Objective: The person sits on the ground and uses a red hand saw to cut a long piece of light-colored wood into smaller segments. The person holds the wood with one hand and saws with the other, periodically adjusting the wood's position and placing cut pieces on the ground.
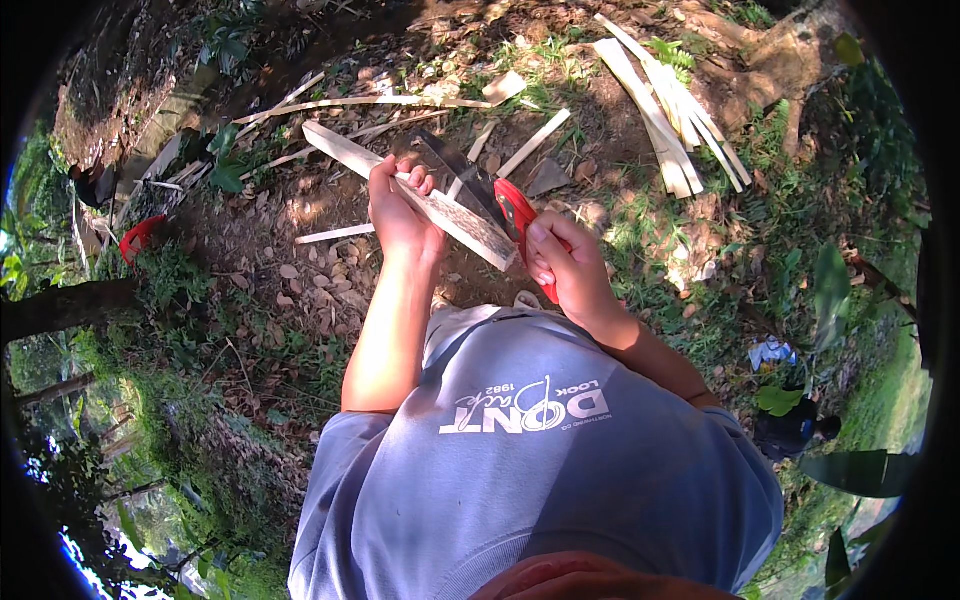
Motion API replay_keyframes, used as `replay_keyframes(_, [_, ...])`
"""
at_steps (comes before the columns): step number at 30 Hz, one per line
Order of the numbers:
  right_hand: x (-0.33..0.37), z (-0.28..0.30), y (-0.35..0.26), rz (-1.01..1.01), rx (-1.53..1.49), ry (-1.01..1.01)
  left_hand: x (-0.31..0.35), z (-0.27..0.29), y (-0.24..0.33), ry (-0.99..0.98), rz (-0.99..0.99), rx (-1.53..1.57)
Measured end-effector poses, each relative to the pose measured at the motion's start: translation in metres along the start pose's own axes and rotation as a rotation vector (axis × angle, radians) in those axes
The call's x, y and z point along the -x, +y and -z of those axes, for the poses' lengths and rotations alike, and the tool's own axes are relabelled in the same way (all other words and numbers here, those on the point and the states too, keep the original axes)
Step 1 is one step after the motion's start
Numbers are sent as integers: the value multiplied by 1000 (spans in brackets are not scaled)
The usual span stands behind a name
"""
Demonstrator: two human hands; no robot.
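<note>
Now, red-handled blade (484,194) beside wooden slat (450,213)

1. The fingers of the left hand (405,215) hide part of the wooden board (457,217) they grip.
2. The right hand (572,262) covers much of the red handle (513,208); the edge of its dark blade (462,172) is too indistinct to tell toothed from plain.
3. Whether blade and board touch cannot be told.
4. The lower picture edge cuts off the shirt (440,510).
5. On the ground's left side, greenery (172,275) partly hides a red object (140,240) of unclear kind.
6. Toward its right side, a crumpled blue-white item (772,353) is too small to identify.
</note>
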State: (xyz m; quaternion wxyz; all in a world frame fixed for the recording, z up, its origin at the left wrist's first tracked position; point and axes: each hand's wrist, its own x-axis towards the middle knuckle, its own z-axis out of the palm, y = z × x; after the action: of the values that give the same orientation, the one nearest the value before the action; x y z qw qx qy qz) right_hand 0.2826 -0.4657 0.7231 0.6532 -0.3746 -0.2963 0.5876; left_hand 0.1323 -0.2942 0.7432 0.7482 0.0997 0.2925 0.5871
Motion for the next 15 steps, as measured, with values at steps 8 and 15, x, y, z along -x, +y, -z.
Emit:
replay_keyframes(8, [5,-14,-25,-32,507,55,-5,9,11,-40,-25,2])
replay_keyframes(15, [5,-5,-19,-44,480,148,-16,16,12,2,131,-17])
